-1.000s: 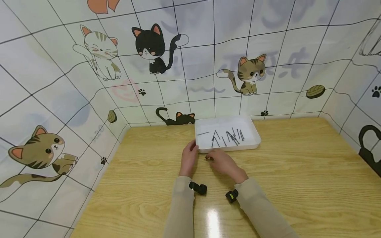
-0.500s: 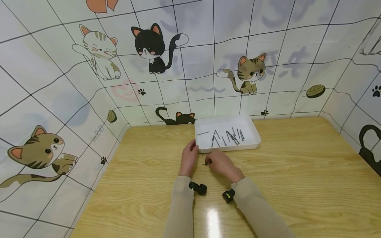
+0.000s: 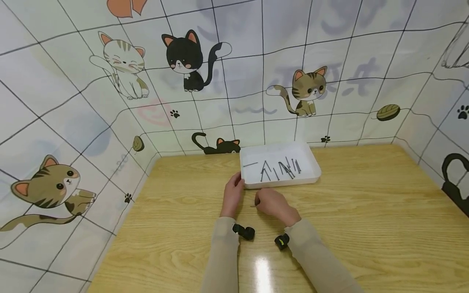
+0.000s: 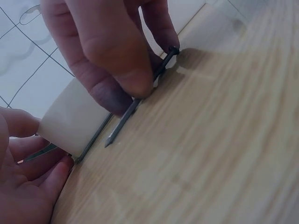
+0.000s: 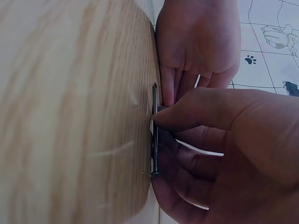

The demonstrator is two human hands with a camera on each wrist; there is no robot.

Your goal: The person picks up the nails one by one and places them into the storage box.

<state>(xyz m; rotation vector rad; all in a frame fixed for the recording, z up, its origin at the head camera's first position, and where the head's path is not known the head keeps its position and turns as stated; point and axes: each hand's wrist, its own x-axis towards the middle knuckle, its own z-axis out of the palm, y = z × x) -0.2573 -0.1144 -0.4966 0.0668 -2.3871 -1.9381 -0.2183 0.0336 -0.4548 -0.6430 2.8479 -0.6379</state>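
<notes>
A white tray [image 3: 283, 182] with several dark nails [image 3: 278, 171] lying loose in it stands at the table's far side. At its near left corner is my left hand [image 3: 233, 196], thumb and fingers bent about the corner. Just in front of the tray, my right hand [image 3: 272, 202] pinches a dark nail [image 4: 122, 122] between thumb and fingers, low over the wood. The nail's pointed end sticks out past the thumb; its head shows by another fingertip in the right wrist view. A dark line [image 4: 96, 137] runs along the foot of the tray wall in the left wrist view.
The light wood table [image 3: 176, 228] meets a wall [image 3: 253, 81] printed with cats and grid lines close behind the tray. Side walls rise at left and right. Each wrist wears a small black camera, one [image 3: 243, 232] on the left and another [image 3: 282, 241] on the right.
My right hand has drawn slightly back toward me from the tray, bringing the pinched nail along. My left hand and the tray have stayed in place.
</notes>
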